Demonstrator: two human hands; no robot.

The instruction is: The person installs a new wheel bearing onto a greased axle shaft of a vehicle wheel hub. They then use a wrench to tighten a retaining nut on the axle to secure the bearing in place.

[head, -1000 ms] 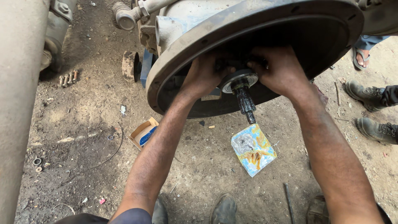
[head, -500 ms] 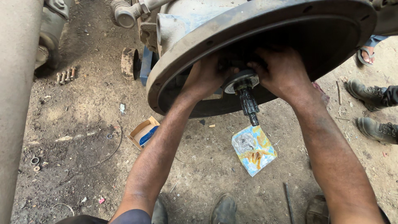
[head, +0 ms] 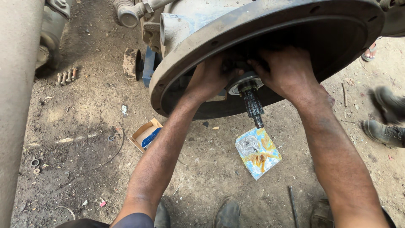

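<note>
A large round metal housing (head: 177, 71) fills the top of the view, its open face towards me. From its centre a dark, greasy splined shaft (head: 254, 105) sticks out through a shiny metal ring (head: 237, 82). My left hand (head: 209, 78) reaches into the housing on the ring's left side, fingers curled on it. My right hand (head: 286, 71) grips the ring from the right. Both fingertips are partly hidden in the dark recess.
On the dirt floor lie a crumpled blue and yellow packet (head: 257, 153), a small open cardboard box (head: 146, 135), several bolts (head: 66, 76) at left, and a thin rod (head: 292, 205). Another person's boots (head: 386, 126) stand at right. My own shoes (head: 227, 212) show below.
The view has shifted slightly; both hands stay on the ring around the shaft. The boots at right have moved.
</note>
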